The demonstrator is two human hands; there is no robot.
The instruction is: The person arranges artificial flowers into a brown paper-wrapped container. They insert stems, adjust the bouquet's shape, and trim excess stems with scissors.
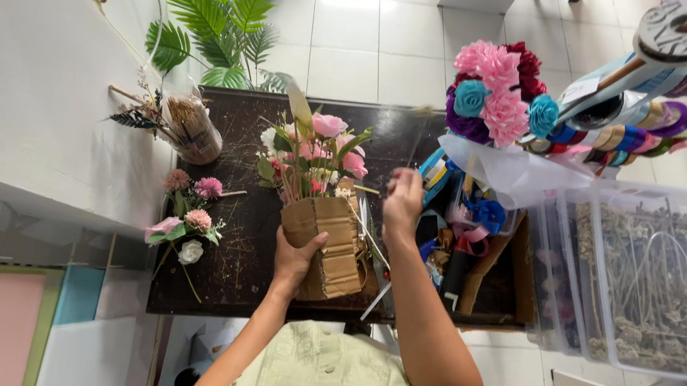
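My left hand grips the near side of a brown cardboard-wrapped holder that carries a bunch of pink and white artificial flowers on the dark table. My right hand is raised just right of the bunch, fingers closed, blurred; whether it pinches something small is unclear. A thin stick pokes out of the holder toward that hand.
A small loose posy lies at the left. A jar of sticks and a green fern stand behind. A box of ribbons and tools, a paper-flower bouquet, ribbon rolls and clear bins of dried stems fill the right.
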